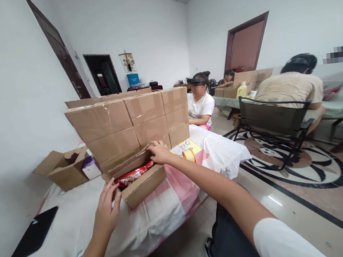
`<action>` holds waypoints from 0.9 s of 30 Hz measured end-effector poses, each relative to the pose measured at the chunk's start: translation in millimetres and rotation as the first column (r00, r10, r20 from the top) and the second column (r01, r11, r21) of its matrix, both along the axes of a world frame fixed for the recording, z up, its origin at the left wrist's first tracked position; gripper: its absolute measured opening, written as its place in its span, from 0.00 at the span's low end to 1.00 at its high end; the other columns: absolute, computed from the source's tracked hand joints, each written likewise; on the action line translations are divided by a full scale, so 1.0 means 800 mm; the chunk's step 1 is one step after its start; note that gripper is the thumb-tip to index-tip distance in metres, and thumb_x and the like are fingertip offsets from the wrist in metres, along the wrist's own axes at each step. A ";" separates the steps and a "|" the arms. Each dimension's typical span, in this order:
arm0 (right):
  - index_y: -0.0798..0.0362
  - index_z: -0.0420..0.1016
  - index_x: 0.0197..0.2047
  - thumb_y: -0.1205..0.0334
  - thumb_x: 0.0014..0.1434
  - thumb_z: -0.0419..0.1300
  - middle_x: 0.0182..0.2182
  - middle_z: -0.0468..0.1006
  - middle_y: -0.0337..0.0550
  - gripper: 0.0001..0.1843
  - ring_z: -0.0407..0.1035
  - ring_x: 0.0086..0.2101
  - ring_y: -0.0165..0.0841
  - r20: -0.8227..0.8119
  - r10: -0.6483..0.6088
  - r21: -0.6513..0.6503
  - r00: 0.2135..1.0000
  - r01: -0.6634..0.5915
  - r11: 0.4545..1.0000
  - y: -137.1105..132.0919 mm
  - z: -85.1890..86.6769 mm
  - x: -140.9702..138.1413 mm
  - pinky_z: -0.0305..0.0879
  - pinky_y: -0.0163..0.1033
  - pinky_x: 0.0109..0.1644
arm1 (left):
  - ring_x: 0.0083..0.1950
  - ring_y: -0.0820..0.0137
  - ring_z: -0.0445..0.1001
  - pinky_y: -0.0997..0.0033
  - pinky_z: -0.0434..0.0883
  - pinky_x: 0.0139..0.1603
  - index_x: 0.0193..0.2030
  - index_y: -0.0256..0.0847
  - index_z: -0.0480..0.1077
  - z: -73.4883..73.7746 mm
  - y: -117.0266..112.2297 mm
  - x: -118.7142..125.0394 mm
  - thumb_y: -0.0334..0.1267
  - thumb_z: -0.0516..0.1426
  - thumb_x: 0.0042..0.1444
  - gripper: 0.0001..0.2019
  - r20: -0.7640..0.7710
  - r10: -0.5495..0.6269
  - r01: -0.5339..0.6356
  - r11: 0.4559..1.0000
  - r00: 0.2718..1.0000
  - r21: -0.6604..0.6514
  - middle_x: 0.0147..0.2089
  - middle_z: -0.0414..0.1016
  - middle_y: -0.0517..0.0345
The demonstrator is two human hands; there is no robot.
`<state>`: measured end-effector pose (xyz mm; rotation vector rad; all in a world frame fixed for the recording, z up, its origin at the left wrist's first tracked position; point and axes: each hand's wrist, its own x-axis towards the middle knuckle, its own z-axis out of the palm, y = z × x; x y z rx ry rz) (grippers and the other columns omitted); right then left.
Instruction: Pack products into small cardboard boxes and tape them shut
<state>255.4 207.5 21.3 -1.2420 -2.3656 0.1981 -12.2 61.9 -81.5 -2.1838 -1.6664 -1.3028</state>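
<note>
In the head view, an opened cardboard box sits on the cloth-covered table, with shiny red packets inside. My left hand is at the box's left end, thumb and fingers around its edge. My right hand grips the raised flap at the far right corner, fingers curled over the top. Part of the packets is hidden by the box walls. Right behind the box rises a stack of taped cardboard boxes. An orange-rimmed roll of tape lies to the right of my right hand.
To the left are another open box, a purple-and-white pack and a flat black object. A person in white sits beyond the table. Another person sits on a chair at the right, by another table.
</note>
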 end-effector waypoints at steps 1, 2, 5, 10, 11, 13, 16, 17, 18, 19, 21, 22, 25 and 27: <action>0.49 0.72 0.57 0.62 0.56 0.62 0.60 0.70 0.54 0.25 0.64 0.56 0.49 -0.003 -0.018 -0.031 1.000 0.018 0.999 0.003 -0.003 0.003 0.63 0.52 0.55 | 0.71 0.54 0.58 0.46 0.57 0.71 0.56 0.44 0.67 0.001 0.000 0.002 0.47 0.47 0.67 0.17 0.010 0.001 -0.001 1.000 1.000 -0.005 0.69 0.62 0.46; 0.51 0.73 0.57 0.64 0.56 0.61 0.56 0.73 0.54 0.24 0.67 0.53 0.47 0.000 -0.016 -0.064 1.000 0.016 0.998 0.006 -0.006 0.005 0.64 0.49 0.54 | 0.71 0.54 0.58 0.47 0.57 0.70 0.56 0.43 0.68 0.003 0.001 0.003 0.46 0.48 0.67 0.17 0.006 0.000 0.000 1.000 1.000 0.000 0.68 0.63 0.46; 0.51 0.78 0.52 0.64 0.59 0.59 0.48 0.80 0.50 0.18 0.70 0.48 0.42 0.008 0.056 -0.107 0.998 -0.055 0.993 0.010 -0.014 0.007 0.64 0.43 0.53 | 0.69 0.53 0.60 0.47 0.58 0.69 0.52 0.44 0.73 0.011 0.004 0.002 0.47 0.48 0.66 0.18 -0.077 -0.003 0.006 0.999 0.997 0.047 0.65 0.68 0.47; 0.49 0.81 0.48 0.60 0.61 0.60 0.40 0.82 0.45 0.13 0.68 0.50 0.39 -0.012 0.135 -0.118 0.991 -0.136 0.984 0.006 -0.021 0.006 0.63 0.38 0.51 | 0.53 0.54 0.71 0.51 0.67 0.56 0.44 0.49 0.79 0.055 0.016 -0.012 0.50 0.50 0.64 0.17 -0.315 -0.025 0.033 0.999 0.949 0.019 0.56 0.78 0.55; 0.50 0.82 0.45 0.60 0.61 0.61 0.37 0.82 0.46 0.11 0.68 0.49 0.39 -0.014 0.130 -0.120 0.991 -0.131 0.984 0.004 -0.021 0.006 0.64 0.37 0.50 | 0.52 0.54 0.71 0.51 0.67 0.54 0.42 0.49 0.80 0.067 0.019 -0.014 0.51 0.51 0.63 0.17 -0.364 -0.011 0.025 0.999 0.931 0.033 0.54 0.80 0.56; 0.53 0.83 0.38 0.59 0.60 0.62 0.30 0.80 0.47 0.10 0.67 0.47 0.41 -0.021 0.098 -0.124 0.995 -0.099 0.987 -0.001 -0.023 0.008 0.64 0.38 0.47 | 0.51 0.52 0.71 0.51 0.66 0.52 0.39 0.51 0.80 0.092 0.026 -0.014 0.52 0.54 0.60 0.15 -0.456 0.017 0.016 0.998 0.890 0.068 0.49 0.82 0.56; 0.54 0.81 0.33 0.58 0.60 0.62 0.25 0.74 0.46 0.10 0.67 0.44 0.42 -0.042 0.051 -0.125 0.998 -0.056 0.991 -0.013 -0.029 0.016 0.64 0.39 0.44 | 0.50 0.50 0.72 0.49 0.64 0.51 0.38 0.51 0.80 0.121 0.039 -0.007 0.53 0.57 0.57 0.14 -0.547 -0.007 0.041 0.998 0.837 0.050 0.45 0.83 0.56; 0.54 0.80 0.34 0.58 0.60 0.62 0.25 0.73 0.45 0.10 0.67 0.44 0.41 -0.057 0.044 -0.119 0.997 -0.050 0.992 -0.019 -0.033 0.020 0.64 0.38 0.44 | 0.50 0.50 0.72 0.49 0.64 0.52 0.38 0.51 0.80 0.128 0.044 -0.003 0.53 0.58 0.56 0.14 -0.551 -0.012 0.044 0.998 0.834 0.044 0.44 0.84 0.56; 0.54 0.80 0.35 0.58 0.60 0.62 0.27 0.72 0.45 0.09 0.67 0.44 0.40 -0.084 0.045 -0.109 0.995 -0.054 0.993 -0.026 -0.037 0.026 0.65 0.38 0.44 | 0.50 0.50 0.72 0.48 0.64 0.52 0.38 0.51 0.80 0.133 0.049 0.002 0.53 0.58 0.56 0.13 -0.544 -0.007 0.037 0.998 0.839 0.045 0.44 0.83 0.56; 0.54 0.79 0.36 0.57 0.60 0.63 0.29 0.71 0.45 0.09 0.67 0.45 0.39 -0.124 0.054 -0.096 0.991 -0.066 0.993 -0.033 -0.041 0.032 0.65 0.38 0.46 | 0.52 0.49 0.71 0.48 0.64 0.53 0.38 0.51 0.80 0.136 0.054 0.007 0.52 0.57 0.57 0.13 -0.527 0.008 0.022 0.998 0.850 0.051 0.47 0.83 0.55; 0.54 0.78 0.36 0.57 0.59 0.64 0.36 0.70 0.46 0.09 0.67 0.47 0.38 -0.238 0.081 -0.068 0.968 -0.100 0.993 -0.047 -0.051 0.046 0.66 0.40 0.49 | 0.55 0.49 0.70 0.47 0.64 0.55 0.40 0.52 0.80 0.137 0.065 0.015 0.51 0.55 0.58 0.14 -0.475 0.028 -0.014 0.999 0.880 0.032 0.53 0.81 0.55; 0.53 0.78 0.36 0.57 0.58 0.65 0.39 0.69 0.47 0.08 0.67 0.48 0.39 -0.301 0.092 -0.058 0.949 -0.114 0.992 -0.053 -0.055 0.053 0.66 0.41 0.51 | 0.56 0.50 0.70 0.47 0.65 0.55 0.41 0.51 0.80 0.135 0.071 0.018 0.52 0.54 0.59 0.15 -0.440 0.011 -0.020 1.000 0.898 -0.016 0.55 0.79 0.54; 0.52 0.77 0.36 0.59 0.57 0.66 0.45 0.66 0.47 0.06 0.64 0.54 0.40 -0.442 0.069 -0.065 0.895 -0.108 0.992 -0.066 -0.066 0.065 0.65 0.43 0.56 | 0.57 0.53 0.72 0.49 0.65 0.60 0.46 0.47 0.79 0.129 0.082 0.022 0.56 0.51 0.61 0.21 -0.222 -0.070 0.024 0.979 0.973 -0.203 0.56 0.79 0.51; 0.51 0.77 0.36 0.61 0.55 0.67 0.47 0.65 0.47 0.06 0.63 0.57 0.40 -0.500 0.038 -0.075 0.865 -0.087 0.993 -0.069 -0.071 0.065 0.64 0.44 0.58 | 0.61 0.53 0.71 0.48 0.63 0.64 0.51 0.44 0.77 0.126 0.084 0.018 0.60 0.48 0.62 0.27 0.034 -0.091 0.097 0.962 0.995 -0.257 0.58 0.77 0.49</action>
